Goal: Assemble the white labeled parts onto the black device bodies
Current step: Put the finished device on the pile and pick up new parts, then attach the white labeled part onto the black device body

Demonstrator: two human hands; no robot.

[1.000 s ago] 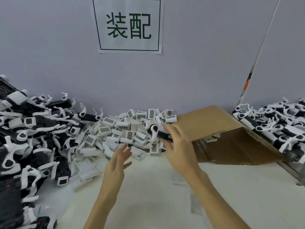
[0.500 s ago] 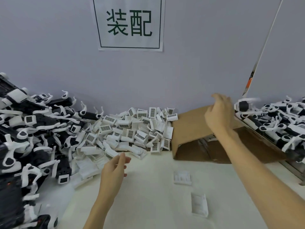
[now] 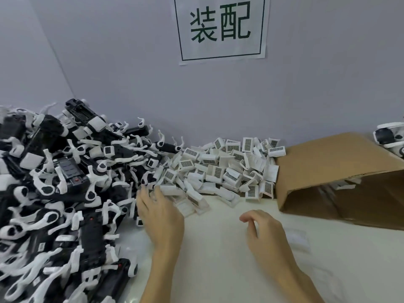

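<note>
A big heap of black device bodies [image 3: 65, 193] with white straps fills the left side of the table. Beside it, against the wall, lies a pile of white labeled parts [image 3: 220, 171] with barcode stickers. My left hand [image 3: 161, 215] reaches with spread fingers to the seam between the two piles, its fingertips at the white parts; it holds nothing. My right hand [image 3: 264, 232] hovers over the bare table with fingers loosely curled and empty. More finished devices [image 3: 391, 138] show at the far right edge.
A tipped cardboard box [image 3: 341, 171] lies open on its side at the right, with some white parts inside. A small white part [image 3: 298, 239] lies on the table by my right hand. A paper sign [image 3: 222, 27] hangs on the wall.
My right hand has dropped the assembled device on the right-hand pile and come back to the table's middle, empty. My left hand moved forward to the piles. The view turned left.
</note>
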